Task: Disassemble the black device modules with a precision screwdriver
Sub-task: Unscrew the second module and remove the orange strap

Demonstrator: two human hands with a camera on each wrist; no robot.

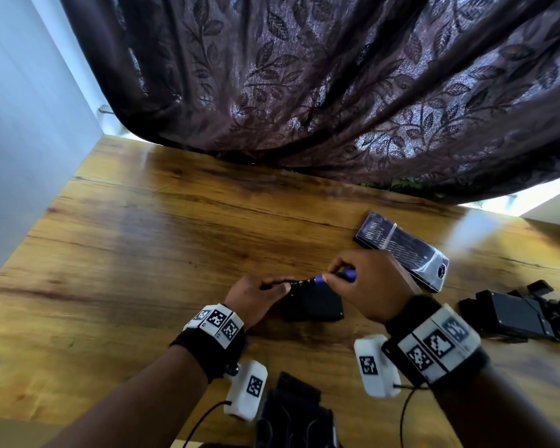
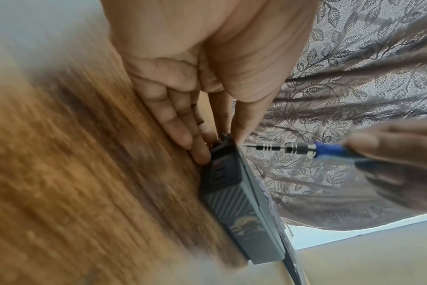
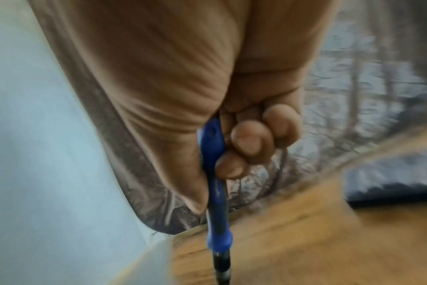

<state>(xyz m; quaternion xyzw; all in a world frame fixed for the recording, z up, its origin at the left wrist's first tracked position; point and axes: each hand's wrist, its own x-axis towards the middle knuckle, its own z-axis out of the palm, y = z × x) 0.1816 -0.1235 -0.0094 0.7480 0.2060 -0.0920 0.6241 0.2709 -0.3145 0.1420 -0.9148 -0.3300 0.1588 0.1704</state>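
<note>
my right hand [image 1: 374, 291] has its fingers curled round the blue handle of the precision screwdriver [image 2: 302, 148], thumb along the shaft, and the metal tip points at the top corner of the black device module [image 1: 314, 303]. my left hand [image 1: 256, 295] steadies that corner, straight fingers [image 2: 176, 123] against one side and the thumb against the other; the module lies on the wooden table [image 1: 162, 240], toward its near edge. a clear-lidded bit case [image 1: 401, 248] lies behind my right hand toward the far right corner. more black modules [image 1: 514, 313] sit by the right edge, apart from the one i work on. a dark leaf-patterned curtain [image 1: 337, 85] hangs over the far edge.
</note>
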